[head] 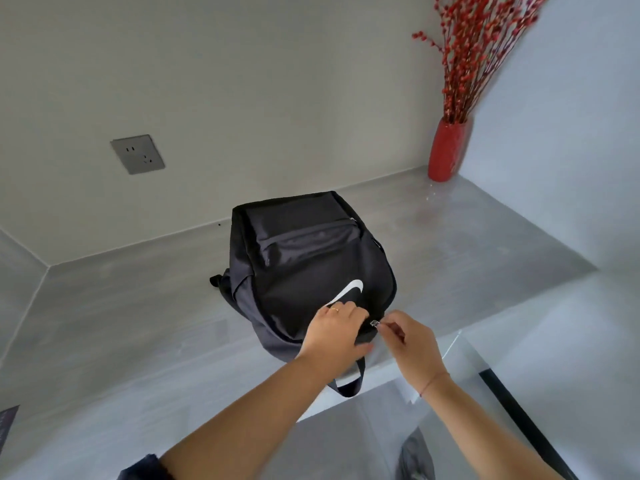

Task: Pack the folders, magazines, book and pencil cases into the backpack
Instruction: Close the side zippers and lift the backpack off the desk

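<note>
Nearest: left hand (334, 329) clamped on the near top edge of the backpack (304, 265), fingers curled into the fabric, bracing it. Right hand (412, 341) just beside it, thumb + forefinger pinched shut on the zip pull (374, 323), small metal tab at the bag's near right corner. Carry handle (349, 382) hangs off the desk (138, 341) edge toward the person.

Bag lies flat on its back, front panel up, white logo (349, 291) showing, top end pointing at the camera. It sits mid-desk, well apart from the walls. One strap pokes out at the left side.

Status, judged from what shows: no folders, mags, book or pencil cases visible on the desk anywhere. Only a dark flat corner of sth at the far left frame edge (7, 427), can't tell what it is. Bag looks filled out, not collapsed, so prob. contents already in; can't confirm, interior hidden. Main zip seam along the right side looks closed as far as visible; can't tell near the hands if the slider is at end of travel. Front pocket zip looks shut.

So: packing likely done, closing step in hand. Left: finish zip run, if any remains.

Far: wall socket (138, 154) back left, red vase (446, 150) w/ red berry branches in back right corner, not task-related.
</note>
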Motion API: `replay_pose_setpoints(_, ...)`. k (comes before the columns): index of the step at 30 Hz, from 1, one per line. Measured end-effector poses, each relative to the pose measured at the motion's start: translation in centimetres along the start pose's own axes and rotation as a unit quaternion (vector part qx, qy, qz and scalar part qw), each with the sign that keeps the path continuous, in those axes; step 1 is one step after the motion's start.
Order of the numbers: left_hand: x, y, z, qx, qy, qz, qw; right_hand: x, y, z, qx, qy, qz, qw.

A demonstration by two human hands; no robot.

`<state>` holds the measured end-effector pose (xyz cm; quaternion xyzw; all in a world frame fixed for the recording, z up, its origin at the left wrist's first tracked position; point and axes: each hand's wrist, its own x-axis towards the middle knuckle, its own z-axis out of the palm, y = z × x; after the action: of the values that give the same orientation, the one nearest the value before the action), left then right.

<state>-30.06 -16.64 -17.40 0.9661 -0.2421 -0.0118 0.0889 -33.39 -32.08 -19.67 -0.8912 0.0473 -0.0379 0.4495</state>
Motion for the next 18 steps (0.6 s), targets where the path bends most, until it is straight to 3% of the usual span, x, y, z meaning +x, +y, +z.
replay_pose_setpoints(3,0.8,1.4,0.4,-0.006,0.031,-0.012,0.999,0.2,0.5,-0.9,-0.012,-0.014,-0.006,1.000)
replay_pose_setpoints(6,0.4,1.1,0.2,0.045,0.048,0.016,0.998,0.9,1.1,-1.0,-0.091,-0.031,-0.043,0.994)
replay_pose_setpoints(13,1.0,0.6,0.9,0.048,-0.025,0.053,0.997,5.2,4.6,-3.1,-0.211,0.058,-0.019,0.976)
replay_pose_setpoints(18,2.1,1.6,1.1,-0.084,-0.019,-0.057,0.995,8.9,4.1,-3.6,-0.170,0.062,-0.018,0.983)
